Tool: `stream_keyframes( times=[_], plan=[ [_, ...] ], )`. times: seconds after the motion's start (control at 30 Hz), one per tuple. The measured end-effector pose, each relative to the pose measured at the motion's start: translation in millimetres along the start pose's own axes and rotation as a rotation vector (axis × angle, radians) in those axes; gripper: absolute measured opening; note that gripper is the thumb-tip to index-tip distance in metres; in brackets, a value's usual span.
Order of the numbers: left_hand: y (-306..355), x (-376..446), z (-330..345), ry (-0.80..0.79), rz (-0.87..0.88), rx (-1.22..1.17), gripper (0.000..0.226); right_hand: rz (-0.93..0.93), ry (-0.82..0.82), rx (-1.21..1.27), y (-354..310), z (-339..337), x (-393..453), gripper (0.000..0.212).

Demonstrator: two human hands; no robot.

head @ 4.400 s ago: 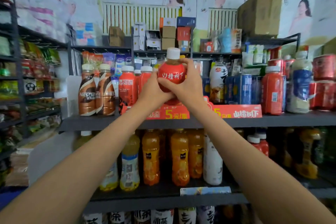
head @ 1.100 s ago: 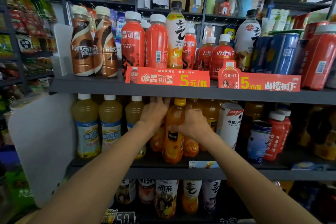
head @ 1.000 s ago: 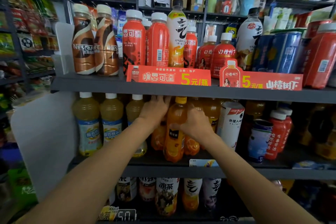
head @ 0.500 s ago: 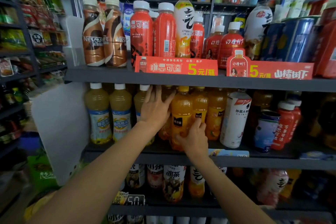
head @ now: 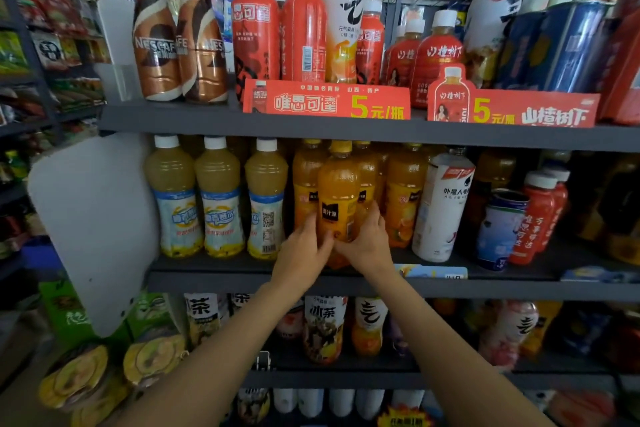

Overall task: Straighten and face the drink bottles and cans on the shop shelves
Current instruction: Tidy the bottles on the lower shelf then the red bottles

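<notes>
An orange juice bottle [head: 337, 198] with a yellow cap and a black label stands upright at the front of the middle shelf [head: 221, 281], label facing me. My left hand [head: 303, 250] and my right hand [head: 367, 243] grip its lower part from either side, fingers curled round it. More orange juice bottles [head: 403, 198] stand behind and beside it. Three pale yellow bottles [head: 216, 198] with white caps line up to the left.
To the right stand a white bottle [head: 445, 204], a blue-white can [head: 500, 229] and red bottles [head: 536, 215]. The upper shelf [head: 173, 116] carries coffee bottles [head: 156, 42], red bottles [head: 254, 24] and red price signs [head: 325, 102]. Tea bottles [head: 325, 326] fill the lower shelf. A white divider panel [head: 93, 225] juts out left.
My left hand came down from the bottle tops behind and now holds the front orange bottle low, together with my right. The camera has moved closer to the shelf.
</notes>
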State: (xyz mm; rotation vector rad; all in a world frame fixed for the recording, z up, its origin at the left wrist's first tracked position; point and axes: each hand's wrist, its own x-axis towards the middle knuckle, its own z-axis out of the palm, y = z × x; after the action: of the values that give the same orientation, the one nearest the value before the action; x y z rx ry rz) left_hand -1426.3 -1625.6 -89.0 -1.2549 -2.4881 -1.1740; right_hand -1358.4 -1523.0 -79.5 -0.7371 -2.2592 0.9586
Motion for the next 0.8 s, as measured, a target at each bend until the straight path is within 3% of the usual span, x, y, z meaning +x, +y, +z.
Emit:
stream_keyframes(
  times=[0.13,0.3,0.53,0.6,0.7,0.8],
  plan=[
    [-1.2,12.1,-6.0,-0.062,0.007,0.003,0.04,0.011,-0.091,0.034,3.5,2.8,12.8,0.093],
    [-0.8,13.9,-12.5,0.011,0.053,0.088,0.031,0.025,-0.141,0.146,11.8,5.8,18.7,0.074],
    [15.5,16.9,-6.5,-0.164,-0.061,0.14,0.046,0.133,-0.288,0.132,8.5,-10.6,32.1,0.068],
    [15.3,16.1,-6.9,-0.178,-0.077,0.255,0.051,0.134,-0.244,0.033,4.3,-12.2,30.0,0.066],
    [4.0,14.1,-13.3,-0.147,-0.008,0.575,0.053,0.075,-0.017,-0.186,-1.0,-8.4,20.7,0.062],
    [-1.5,11.3,-15.7,-0.101,0.069,0.782,0.057,0.088,0.002,-0.165,-4.0,-7.6,18.7,0.056]
  ],
)
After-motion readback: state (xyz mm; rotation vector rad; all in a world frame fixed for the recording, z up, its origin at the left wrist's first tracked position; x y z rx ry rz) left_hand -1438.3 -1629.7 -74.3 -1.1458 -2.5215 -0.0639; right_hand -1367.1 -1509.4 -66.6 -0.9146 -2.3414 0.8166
